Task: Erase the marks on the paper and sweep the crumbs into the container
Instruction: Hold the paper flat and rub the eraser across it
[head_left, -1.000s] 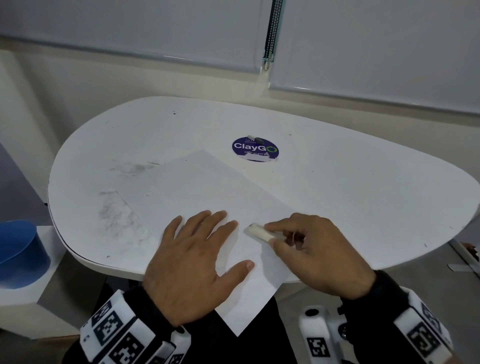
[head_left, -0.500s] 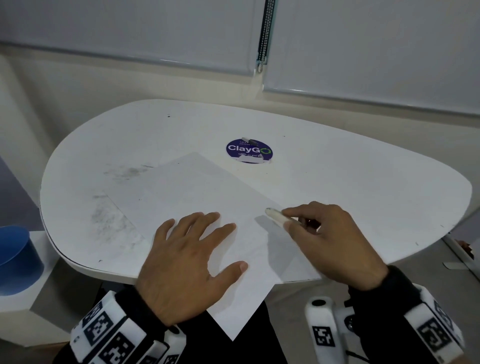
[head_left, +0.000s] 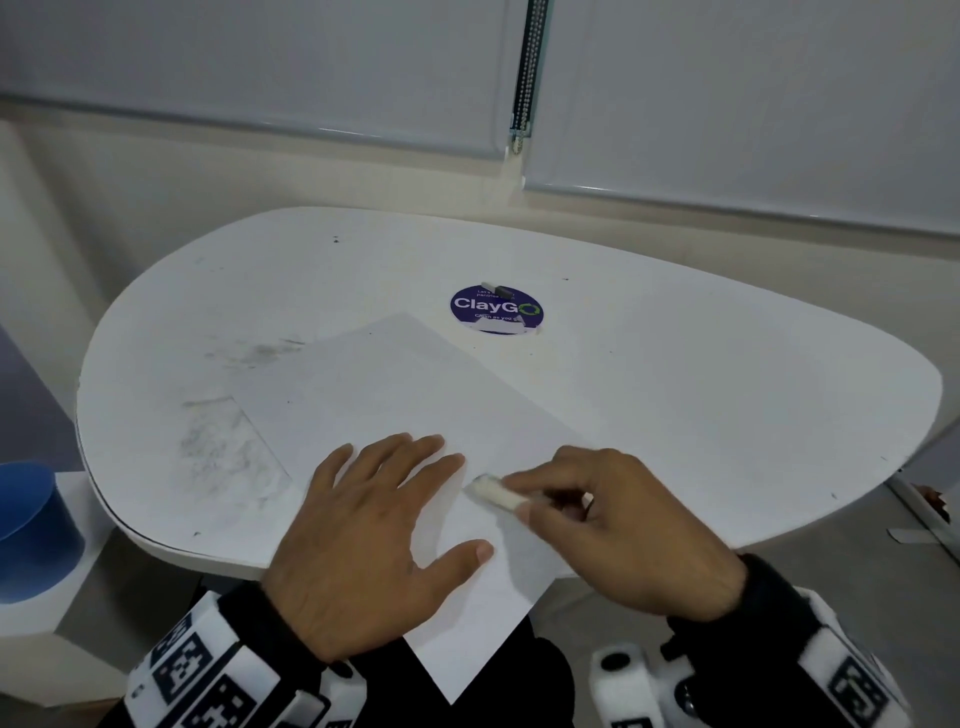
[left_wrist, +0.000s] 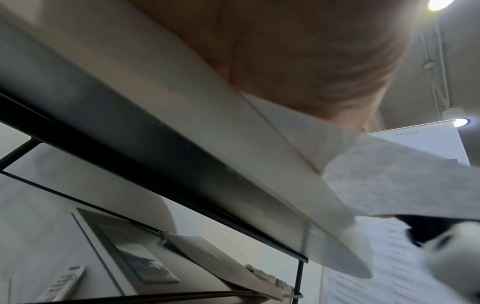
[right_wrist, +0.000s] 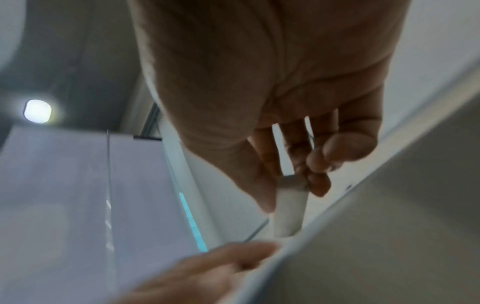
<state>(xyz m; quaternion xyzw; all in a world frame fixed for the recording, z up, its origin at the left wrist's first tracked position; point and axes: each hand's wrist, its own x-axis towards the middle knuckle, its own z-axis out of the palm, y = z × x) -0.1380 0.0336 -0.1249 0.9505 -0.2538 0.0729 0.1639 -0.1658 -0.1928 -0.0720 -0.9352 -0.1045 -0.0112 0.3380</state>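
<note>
Your right hand (head_left: 613, 525) has slid the eraser (head_left: 496, 491) left, toward your left hand (head_left: 374, 540), pinching it; that left hand presses flat on the paper (head_left: 415, 384) on the table (head_left: 727, 389).

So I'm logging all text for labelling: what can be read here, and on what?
"ClayGo": round purple sticker on the table.
Small lines above and below it on the sticker: partly readable, "Clean as you g…"; the rest is too small.
"Digital": white board, left wrist view.
List of lines on a poster: blurred, unreadable.
Wrist tags: square codes, no words.
</note>
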